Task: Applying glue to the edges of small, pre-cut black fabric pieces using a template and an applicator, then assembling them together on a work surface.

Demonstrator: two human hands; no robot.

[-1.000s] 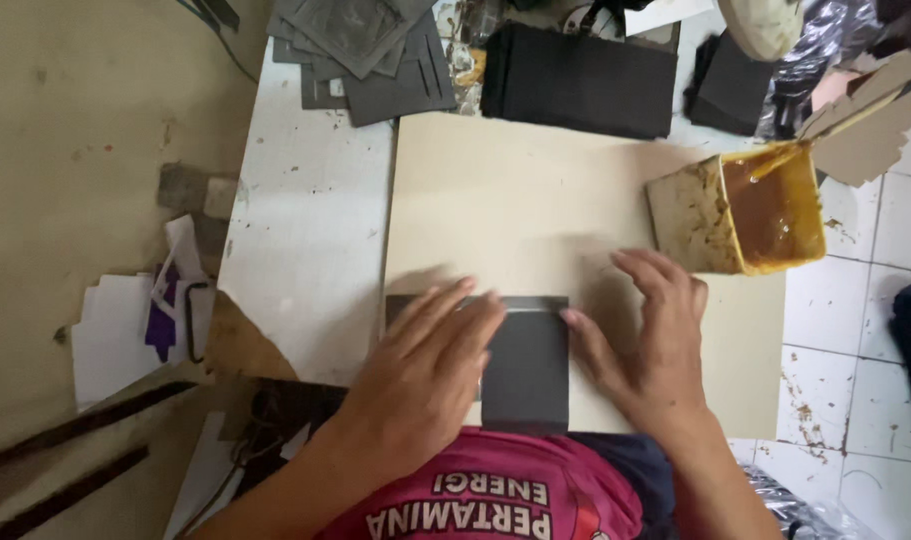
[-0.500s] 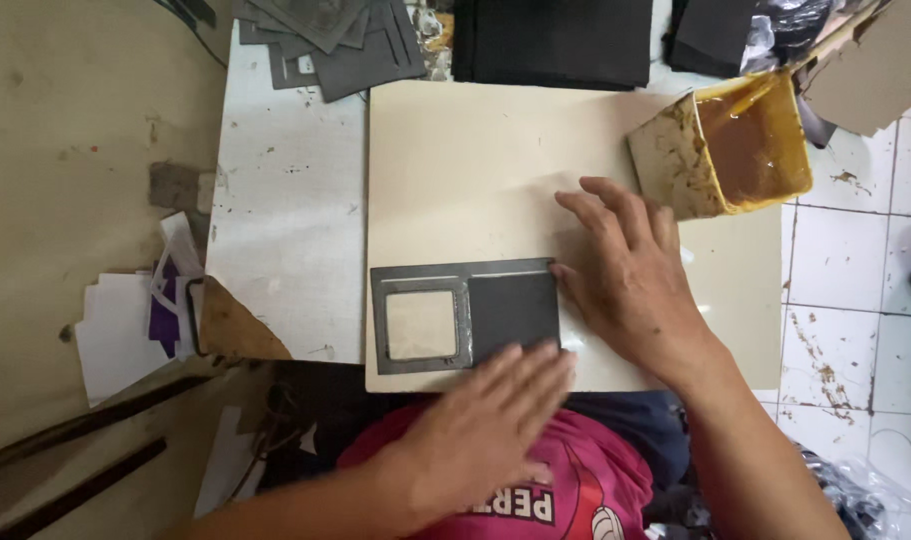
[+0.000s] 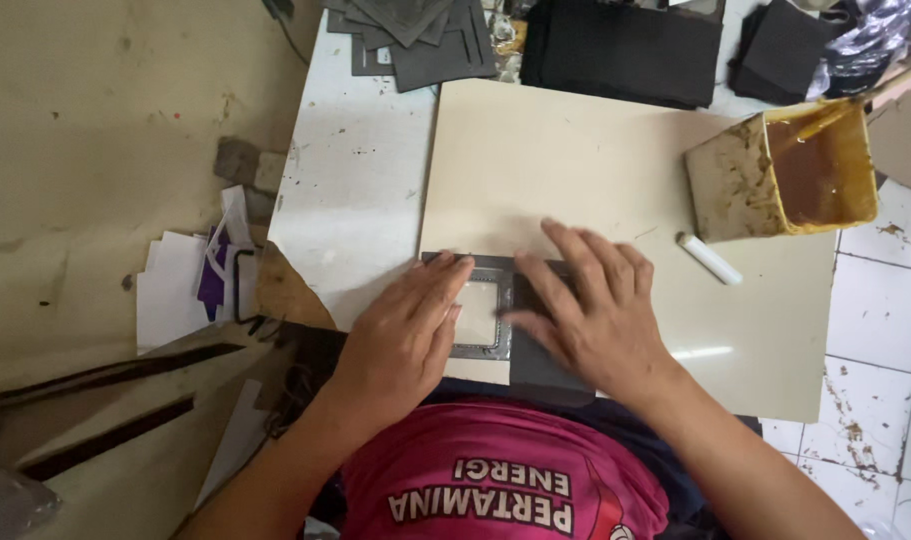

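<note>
Fingers of both hands lie spread and flat, gripping nothing, as a person in a pink shirt presses on one dark grey folding piece [image 3: 535,365] at the near edge of a single cream board [image 3: 595,180]. One left hand [image 3: 405,335] covers the left half of the piece, where one square window [image 3: 477,312] with a stitched grey border shows between the two hands; one right hand [image 3: 595,310] rests on the plain right half, thumb pointing toward the window. One yellow tub [image 3: 805,165] of brown glue stands on the board's far right corner, its side smeared, and one small white stick [image 3: 710,258] lies just in front of it. Along the far edge of the white tabletop [image 3: 350,190] sit three dark heaps: one loose pile of grey cut pieces [image 3: 415,35] and two stacks of black sheets [image 3: 620,45], the smaller [image 3: 780,50] to the right. One scatter of white and purple paper scraps [image 3: 200,280] lies on the floor to the left.
</note>
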